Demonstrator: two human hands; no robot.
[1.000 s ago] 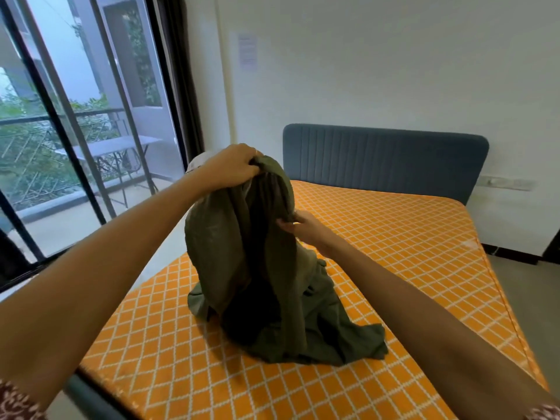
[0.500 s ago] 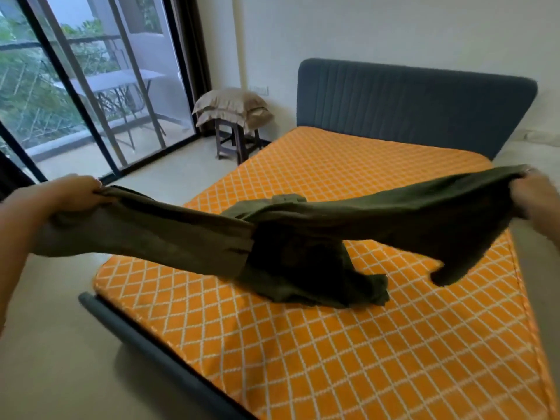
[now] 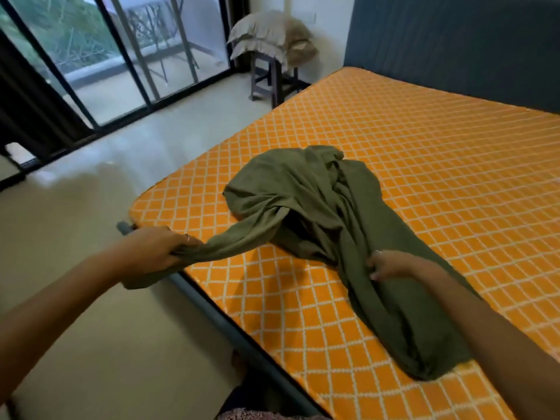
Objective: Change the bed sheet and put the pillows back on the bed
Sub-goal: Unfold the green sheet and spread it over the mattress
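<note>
Two hands hold the olive bed sheet (image 3: 318,207), bunched near the mattress's (image 3: 439,165) foot corner: the left hand (image 3: 160,250) fists one end over the edge, the right hand (image 3: 385,265) pinches a fold; soft, light, best taken at corners.

An olive-green bed sheet (image 3: 318,201) is seen on a mattress (image 3: 439,165) patterned in orange with a white diamond lattice. The headboard (image 3: 454,47) is coloured slate blue, the pillows (image 3: 269,34) beige, the stool (image 3: 272,77) dark brown.
</note>
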